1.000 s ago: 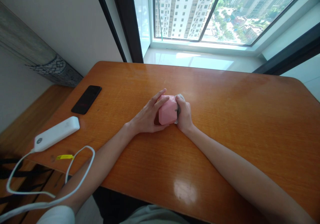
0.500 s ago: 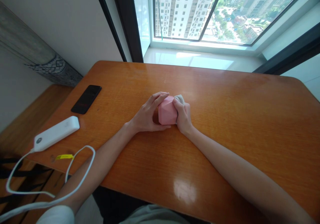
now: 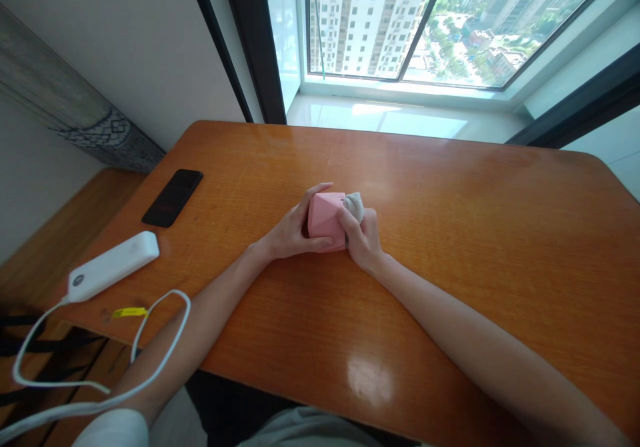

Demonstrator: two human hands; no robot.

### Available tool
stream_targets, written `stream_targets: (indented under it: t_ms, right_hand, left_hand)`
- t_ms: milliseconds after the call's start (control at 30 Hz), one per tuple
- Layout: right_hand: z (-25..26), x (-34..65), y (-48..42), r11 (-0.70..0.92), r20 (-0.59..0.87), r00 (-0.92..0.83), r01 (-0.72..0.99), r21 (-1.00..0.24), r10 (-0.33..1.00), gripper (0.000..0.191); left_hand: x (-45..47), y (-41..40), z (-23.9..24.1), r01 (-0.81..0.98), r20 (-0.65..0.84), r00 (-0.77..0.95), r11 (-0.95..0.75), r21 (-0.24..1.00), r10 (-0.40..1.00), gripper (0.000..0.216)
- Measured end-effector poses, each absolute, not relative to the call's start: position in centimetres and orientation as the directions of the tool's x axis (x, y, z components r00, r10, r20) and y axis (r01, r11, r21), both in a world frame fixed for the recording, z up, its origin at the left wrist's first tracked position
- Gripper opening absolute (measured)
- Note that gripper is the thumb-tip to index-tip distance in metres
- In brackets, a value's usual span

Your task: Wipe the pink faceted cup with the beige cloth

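A pink faceted block-like object (image 3: 325, 214), perhaps a small pot, is held above the middle of the table. My left hand (image 3: 295, 230) is closed around its left side, fingers over the far side and thumb along the near side. On the other end, my right hand (image 3: 367, 242) grips a bunched light grey cloth (image 3: 355, 206), its thumb resting on the pink surface. The cloth sticks out beyond the right fist, against the pink object's right end. That end is mostly hidden by the right hand, and a dark strip shows there.
A black phone (image 3: 173, 198) lies at the table's left. Nearer is a white power strip (image 3: 114, 267), whose white cable (image 3: 165, 367) loops across my left forearm. A yellow tag (image 3: 130, 312) is on the cable. Beyond the wooden table (image 3: 475, 247) is a window (image 3: 380, 27).
The pink object has shifted slightly left and turned. My left thumb now lies against its near side, and more of the grey cloth shows above my right hand.
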State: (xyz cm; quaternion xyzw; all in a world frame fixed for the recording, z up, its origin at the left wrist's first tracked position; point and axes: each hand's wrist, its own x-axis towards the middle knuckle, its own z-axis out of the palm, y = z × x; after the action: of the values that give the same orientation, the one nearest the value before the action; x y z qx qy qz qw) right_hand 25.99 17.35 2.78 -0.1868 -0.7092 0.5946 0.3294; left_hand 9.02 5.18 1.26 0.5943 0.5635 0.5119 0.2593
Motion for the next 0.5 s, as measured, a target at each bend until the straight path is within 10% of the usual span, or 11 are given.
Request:
stream_targets:
  t_ms: [500]
  right_hand:
    - [2.7,25.8,17.38,0.134,0.188,-0.704,-0.133,-0.982,0.685,0.061]
  left_hand:
    - [9.11,5.34,0.45,0.425,0.34,-0.152,-0.249,0.87,0.928,0.111]
